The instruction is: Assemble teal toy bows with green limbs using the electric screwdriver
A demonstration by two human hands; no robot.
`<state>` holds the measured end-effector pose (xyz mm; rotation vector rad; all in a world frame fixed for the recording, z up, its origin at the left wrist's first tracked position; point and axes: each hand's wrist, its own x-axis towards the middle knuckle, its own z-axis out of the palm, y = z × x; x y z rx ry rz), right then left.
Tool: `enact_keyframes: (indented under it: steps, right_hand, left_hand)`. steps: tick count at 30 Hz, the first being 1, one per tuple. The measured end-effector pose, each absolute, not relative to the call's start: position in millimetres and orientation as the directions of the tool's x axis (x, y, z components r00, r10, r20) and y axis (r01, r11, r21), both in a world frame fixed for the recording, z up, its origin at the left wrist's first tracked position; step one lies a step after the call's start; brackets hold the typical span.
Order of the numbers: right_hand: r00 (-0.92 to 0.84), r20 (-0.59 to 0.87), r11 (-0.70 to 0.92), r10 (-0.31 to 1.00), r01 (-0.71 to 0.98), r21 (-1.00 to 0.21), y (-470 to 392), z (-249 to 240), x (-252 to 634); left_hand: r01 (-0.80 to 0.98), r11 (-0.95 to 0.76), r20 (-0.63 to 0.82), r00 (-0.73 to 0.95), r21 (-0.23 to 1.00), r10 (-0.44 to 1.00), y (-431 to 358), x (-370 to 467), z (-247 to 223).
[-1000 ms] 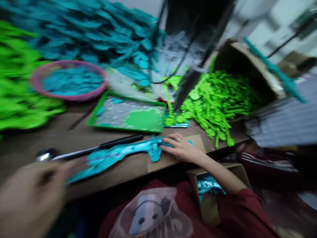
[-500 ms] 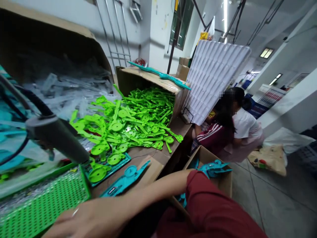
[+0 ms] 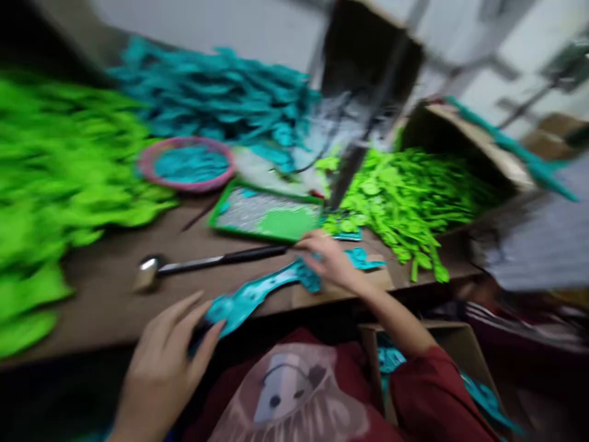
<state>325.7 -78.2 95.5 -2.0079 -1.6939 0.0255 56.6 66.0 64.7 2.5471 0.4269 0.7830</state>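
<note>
A long teal plastic part [image 3: 262,294] with a rounded end lies slantwise above the front of the workbench. My left hand [image 3: 161,362] has its thumb and fingers around the near left end. At the far right end, the fingers of my right hand [image 3: 329,258] are closed on the same part. Just behind it a hammer [image 3: 197,264] with a dark handle lies on the bench. Another teal part [image 3: 363,259] rests on cardboard to the right of my right hand. Motion blur hides the finer details.
Green parts [image 3: 69,166] are heaped at left, teal parts [image 3: 216,92] at the back. A pink basket [image 3: 150,169] and a green tray [image 3: 221,227] of small pieces stand mid-bench. More green parts [image 3: 405,190] spill from a carton [image 3: 488,138]. An open box [image 3: 453,344] sits low right.
The view has swung left, bringing my left hand, the hammer and the left heaps into sight. My right hand, earlier near the green tray without a visible part, is now on the teal part.
</note>
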Motion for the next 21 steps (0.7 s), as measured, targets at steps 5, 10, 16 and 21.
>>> enact_keyframes:
  steps: [5,10,16,21]
  right_hand:
    - [0.317,0.434,-0.035,0.843,0.838,-0.545,-80,118,340]
    - [-0.268,0.135,0.300,0.954,0.878,-0.373,-4,113,276]
    - [-0.566,-0.147,0.499,0.811,0.801,-0.331,55,100,251]
    - [-0.621,-0.090,0.514,0.779,0.713,-0.477,53,97,255]
  left_hand:
    - [0.297,-0.856,0.473,0.734,0.423,0.488,46,28,55]
    - [0.171,-0.849,0.587,0.654,0.499,0.477,47,49,27]
    - [0.375,-0.734,0.605,0.417,0.566,0.679,48,21,34]
    - [0.383,-0.614,0.330,0.589,0.690,0.738,51,17,41]
